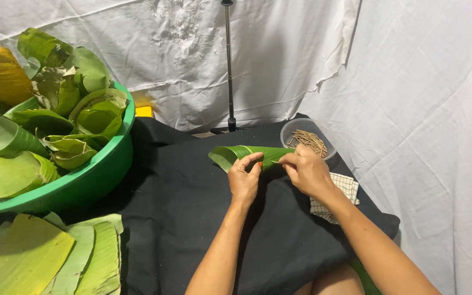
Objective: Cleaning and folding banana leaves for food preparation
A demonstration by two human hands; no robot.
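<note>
Currently: rolled banana-leaf cone (249, 153), left hand (244, 180) fingers clamped on its middle, right hand (306, 170) fingers pinched at seam; keep overlap tight, pin squarely.

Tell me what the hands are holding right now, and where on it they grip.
A rolled green leaf cone: the left hand grips its middle, the right hand pinches its narrow end.
</note>
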